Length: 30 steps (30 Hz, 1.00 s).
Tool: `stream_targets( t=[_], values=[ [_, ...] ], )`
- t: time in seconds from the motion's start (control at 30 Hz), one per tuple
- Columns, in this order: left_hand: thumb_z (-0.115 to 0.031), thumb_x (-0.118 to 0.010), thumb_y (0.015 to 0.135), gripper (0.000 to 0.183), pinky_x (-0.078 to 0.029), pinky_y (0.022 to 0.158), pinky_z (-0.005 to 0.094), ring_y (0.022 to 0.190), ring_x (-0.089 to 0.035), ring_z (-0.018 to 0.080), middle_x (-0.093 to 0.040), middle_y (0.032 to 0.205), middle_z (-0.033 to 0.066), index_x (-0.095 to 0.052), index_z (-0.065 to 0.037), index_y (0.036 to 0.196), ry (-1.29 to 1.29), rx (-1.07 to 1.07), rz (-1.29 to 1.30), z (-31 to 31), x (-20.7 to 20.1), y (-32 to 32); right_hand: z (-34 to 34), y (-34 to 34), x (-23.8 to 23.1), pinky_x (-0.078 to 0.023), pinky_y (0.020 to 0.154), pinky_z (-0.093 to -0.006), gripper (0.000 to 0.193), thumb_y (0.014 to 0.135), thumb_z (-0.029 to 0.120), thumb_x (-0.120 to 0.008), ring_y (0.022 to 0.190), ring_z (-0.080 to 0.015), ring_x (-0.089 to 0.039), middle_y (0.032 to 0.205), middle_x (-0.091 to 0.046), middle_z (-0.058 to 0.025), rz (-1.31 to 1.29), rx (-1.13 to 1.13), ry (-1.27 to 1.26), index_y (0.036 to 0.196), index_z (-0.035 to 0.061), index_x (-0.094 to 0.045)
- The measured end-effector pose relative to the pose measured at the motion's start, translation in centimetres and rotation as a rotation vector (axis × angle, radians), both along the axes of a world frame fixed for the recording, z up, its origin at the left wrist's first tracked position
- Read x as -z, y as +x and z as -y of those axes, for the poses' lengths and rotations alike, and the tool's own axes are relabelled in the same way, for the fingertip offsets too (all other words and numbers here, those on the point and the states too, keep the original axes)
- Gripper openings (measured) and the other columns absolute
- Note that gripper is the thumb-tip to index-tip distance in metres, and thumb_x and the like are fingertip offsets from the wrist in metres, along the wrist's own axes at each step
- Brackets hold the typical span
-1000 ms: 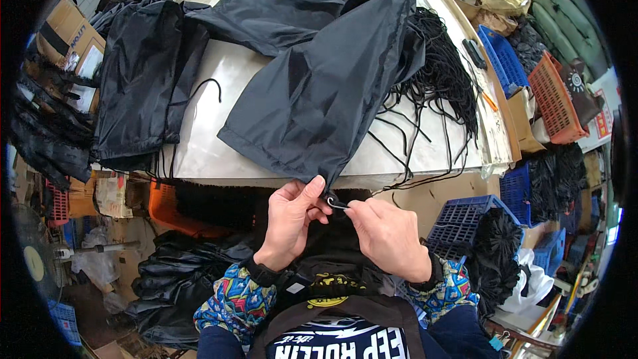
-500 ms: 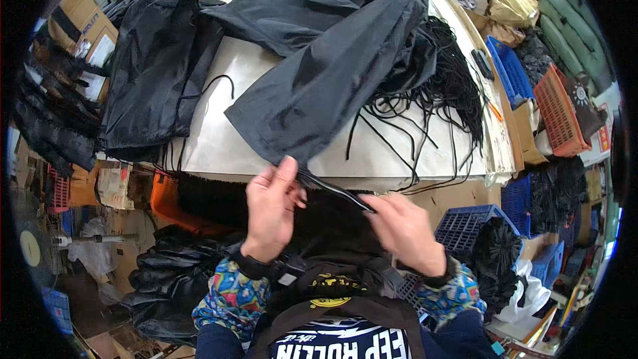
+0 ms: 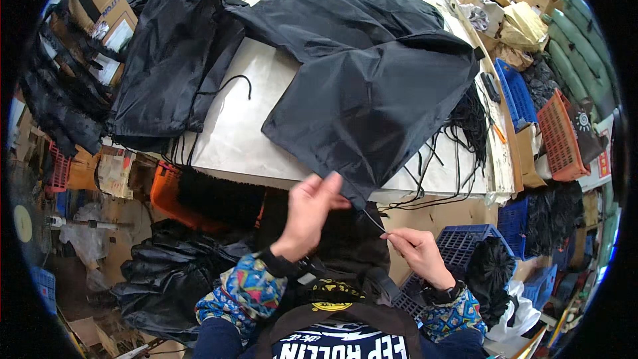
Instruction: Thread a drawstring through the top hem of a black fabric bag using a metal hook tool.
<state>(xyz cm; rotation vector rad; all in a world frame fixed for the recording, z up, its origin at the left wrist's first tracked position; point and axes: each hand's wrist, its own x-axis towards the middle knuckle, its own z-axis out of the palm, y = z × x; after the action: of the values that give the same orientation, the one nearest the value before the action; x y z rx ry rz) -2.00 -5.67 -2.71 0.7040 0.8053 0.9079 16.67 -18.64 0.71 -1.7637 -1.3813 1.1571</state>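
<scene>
A black fabric bag [image 3: 372, 106] lies spread across the white-topped table [image 3: 246, 133], one corner hanging over the front edge toward me. At that corner's left edge, my left hand [image 3: 312, 213] is closed, thumb above and fingers curled at the cloth; motion blurs the fingertips. My right hand [image 3: 420, 256], lower and to the right, pinches the end of a thin black cord [image 3: 374, 221]. The cord runs taut from the bag's corner to those fingertips. Behind lies more black fabric [image 3: 332, 13], and a bundle of black cords [image 3: 470, 123] spreads to the right.
Another stack of black bags [image 3: 176, 66] hangs over the table's left side. Under the front edge are an orange crate [image 3: 166, 193] and a heap of black cloth [image 3: 176, 279]. Blue baskets [image 3: 465, 246] and a red-orange crate [image 3: 561, 136] stand to the right.
The bag has swung right and spread wider, covering part of the cord bundle. Both hands have shifted right and the right hand lower, drawing the cord away from the corner. The view has shifted slightly.
</scene>
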Motion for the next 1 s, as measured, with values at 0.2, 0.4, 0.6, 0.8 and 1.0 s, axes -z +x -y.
stream_targets(
  t=[0.2,0.4,0.6,0.8,1.0],
  values=[
    [-0.024,-0.056,0.094,0.025,-0.051,0.061,0.0263,0.066,-0.064,0.0128,-0.068,0.079,0.0093,-0.063,-0.002,0.084,0.030,-0.045,0.033,-2.3,-0.3,-0.7,3.6,3.0,0.4,-0.039,0.050,-0.0224,0.017,0.091,0.010,-0.056,0.056,-0.0061,-0.048,0.063,-0.058,-0.0021,-0.038,0.032,-0.038,0.098,-0.0024,-0.066],
    [-0.020,-0.057,0.093,0.030,-0.047,0.064,0.0227,0.069,-0.059,0.0087,-0.064,0.072,0.0059,-0.064,0.003,0.076,0.305,0.366,-0.181,3.2,0.9,2.8,-0.6,-0.4,0.3,-0.022,0.045,-0.0183,0.018,0.095,0.013,-0.053,0.051,-0.0021,-0.033,0.063,-0.043,0.0057,-0.772,0.312,-0.234,0.094,-0.0017,-0.063],
    [-0.015,-0.057,0.092,0.024,-0.048,0.074,0.0239,0.082,-0.056,0.0060,-0.063,0.097,0.0007,-0.057,0.000,0.110,0.220,0.247,-0.005,1.4,0.1,2.9,-1.2,-1.6,1.6,-0.035,0.044,-0.0251,0.018,0.092,0.015,-0.055,0.049,-0.0094,-0.049,0.061,-0.055,-0.0026,-0.306,0.124,0.027,0.090,-0.0010,-0.065],
    [-0.010,-0.057,0.090,0.017,-0.041,0.050,0.0286,0.055,-0.050,0.0155,-0.048,0.064,0.0124,-0.047,0.002,0.081,0.657,0.147,-0.421,2.4,1.6,3.5,-7.6,1.4,-6.8,-0.051,0.067,-0.0321,0.014,0.085,0.007,-0.062,0.072,-0.0270,-0.065,0.086,-0.066,-0.0156,0.088,-0.058,0.381,0.097,-0.0004,-0.065],
    [-0.009,-0.056,0.089,0.010,-0.042,0.052,0.0450,0.063,-0.052,0.0448,-0.052,0.066,0.0232,-0.051,-0.001,0.090,1.020,0.054,-0.561,2.7,0.5,3.8,-16.6,-0.7,-14.7,-0.046,0.070,-0.0340,0.014,0.087,0.014,-0.059,0.082,-0.0255,-0.060,0.088,-0.064,-0.0147,0.220,-0.251,0.638,0.093,0.0010,-0.062]
  ],
)
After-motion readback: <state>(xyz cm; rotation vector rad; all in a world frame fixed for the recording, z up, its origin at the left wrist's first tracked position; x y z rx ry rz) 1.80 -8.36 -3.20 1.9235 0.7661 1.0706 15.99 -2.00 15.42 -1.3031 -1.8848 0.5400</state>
